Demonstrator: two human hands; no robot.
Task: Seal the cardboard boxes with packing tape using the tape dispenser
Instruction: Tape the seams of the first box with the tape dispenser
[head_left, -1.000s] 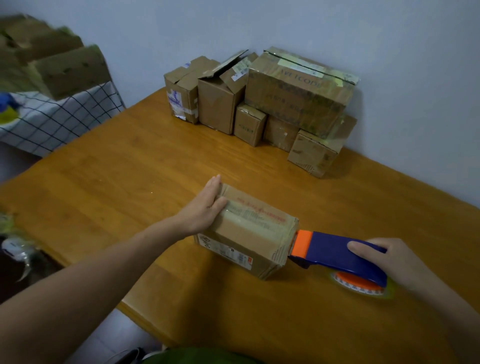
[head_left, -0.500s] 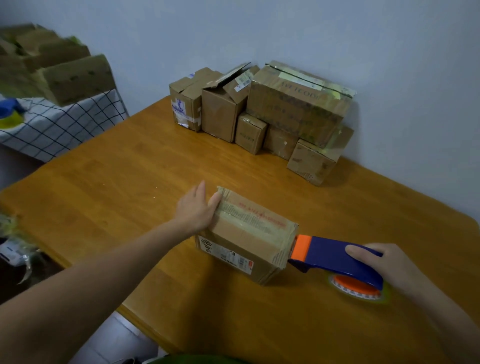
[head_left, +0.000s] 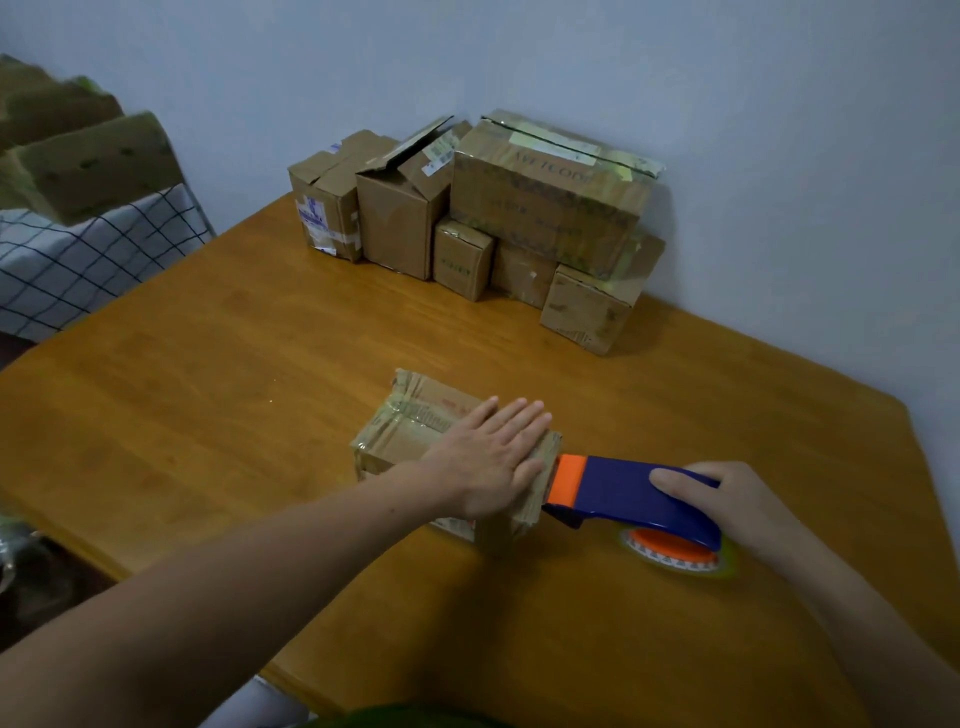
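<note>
- Tape dispenser (head_left: 623, 488), blue and orange, sits in our right hand (head_left: 737, 506), fingers curled over its handle. Its orange mouth meets the right end of the cardboard box (head_left: 410, 421), placed, we judge, to lay or cut a strip.
- Our left hand (head_left: 488, 460) presses flat on the box top, fingers straight, likely to steady it near the table (head_left: 208, 395)'s near edge.
- Open tabletop to the left and beyond gives us room to turn the box.
- Stacked boxes (head_left: 540, 208) line the far edge by the wall, well apart.
</note>
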